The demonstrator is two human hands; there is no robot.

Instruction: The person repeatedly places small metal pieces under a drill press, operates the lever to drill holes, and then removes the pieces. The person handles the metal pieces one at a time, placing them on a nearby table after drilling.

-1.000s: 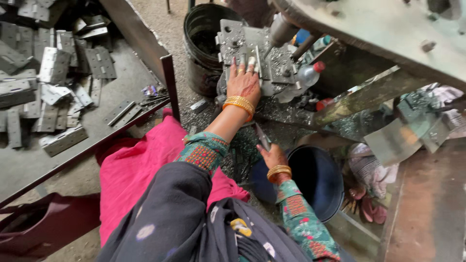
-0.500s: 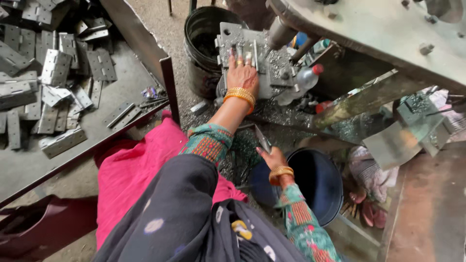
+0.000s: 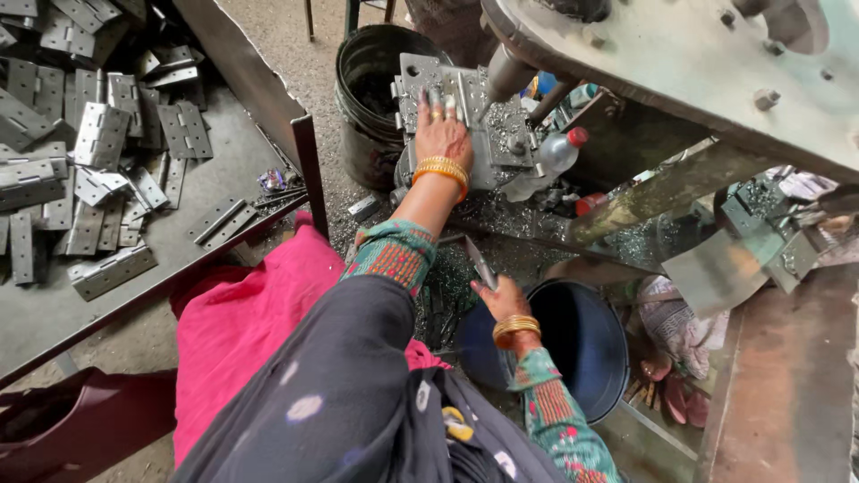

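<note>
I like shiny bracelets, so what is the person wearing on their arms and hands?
Both wrists wear stacked gold bangles, with an orange one on the left hand. That hand also has rings on its fingers. The right hand shows no rings that I can make out. Both sleeves are teal with red and orange patterned bands near the cuffs. A dark dotted cloth drapes over the upper arms.

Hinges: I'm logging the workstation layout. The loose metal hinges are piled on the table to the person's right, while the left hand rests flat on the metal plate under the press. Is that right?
Not quite. The head view shows the hinges piled on the table to the person's left, not right. The left hand does rest flat on the metal plate.
</note>
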